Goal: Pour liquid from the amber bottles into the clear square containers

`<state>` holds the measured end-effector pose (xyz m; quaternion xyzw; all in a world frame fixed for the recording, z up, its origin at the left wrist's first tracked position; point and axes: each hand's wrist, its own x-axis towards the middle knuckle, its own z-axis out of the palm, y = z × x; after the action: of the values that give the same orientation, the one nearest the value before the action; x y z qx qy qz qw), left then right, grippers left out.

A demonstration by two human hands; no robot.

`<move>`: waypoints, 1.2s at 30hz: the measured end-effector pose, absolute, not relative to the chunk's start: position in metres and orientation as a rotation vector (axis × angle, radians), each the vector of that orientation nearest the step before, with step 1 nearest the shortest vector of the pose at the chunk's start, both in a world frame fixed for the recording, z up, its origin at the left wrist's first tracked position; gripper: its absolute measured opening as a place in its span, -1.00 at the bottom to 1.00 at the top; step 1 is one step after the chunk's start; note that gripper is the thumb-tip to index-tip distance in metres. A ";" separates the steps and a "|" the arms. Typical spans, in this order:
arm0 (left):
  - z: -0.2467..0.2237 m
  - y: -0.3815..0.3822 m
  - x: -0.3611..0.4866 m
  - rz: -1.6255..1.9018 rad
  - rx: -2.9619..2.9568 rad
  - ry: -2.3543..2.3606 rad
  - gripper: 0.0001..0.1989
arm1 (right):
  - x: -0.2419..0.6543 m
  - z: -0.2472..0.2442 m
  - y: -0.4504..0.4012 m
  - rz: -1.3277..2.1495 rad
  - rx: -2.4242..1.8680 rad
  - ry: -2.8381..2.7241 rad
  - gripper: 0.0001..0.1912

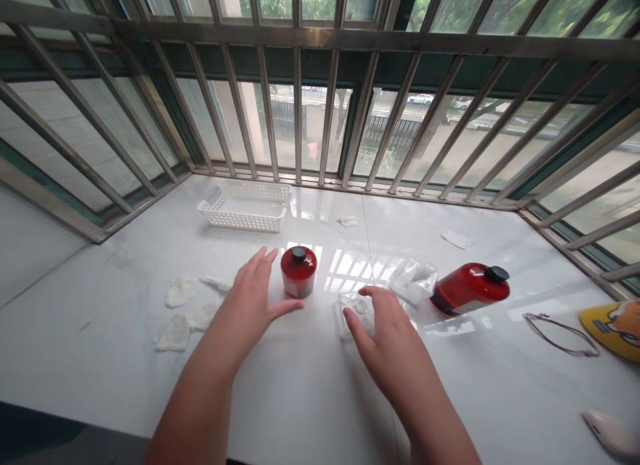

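My left hand (257,288) is open beside a red bottle (299,273) with a black cap, its thumb and fingers spread toward the bottle's left side. The bottle stands upright. My right hand (383,321) hovers at a small clear plastic box (350,316), thumb and fingers apart; part of the box is hidden behind the hand, and I cannot tell whether they touch. Just behind that hand lies a crumpled clear plastic bag (414,281). A larger red bottle (470,289) with a black cap stands or leans to the right of the bag.
At the back left sits a white perforated basket (245,215). Crumpled white tissues (175,335) lie left of my left arm. A thin cord loop (560,335), a yellow printed object (613,328) and a pale rounded object (611,433) are at the right. Metal bars (320,33) line the window.
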<state>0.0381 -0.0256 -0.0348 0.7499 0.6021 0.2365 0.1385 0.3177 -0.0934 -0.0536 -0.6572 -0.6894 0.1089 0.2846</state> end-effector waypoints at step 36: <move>0.011 -0.082 0.102 0.925 2.291 1.242 -0.19 | 0.303 -0.002 -0.115 0.517 -1.373 -1.412 -0.83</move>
<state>0.1019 -0.0815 0.0106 0.8138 0.4412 0.3286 0.1872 0.3028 -0.1151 -0.0015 -0.5740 -0.5900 0.2162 0.5250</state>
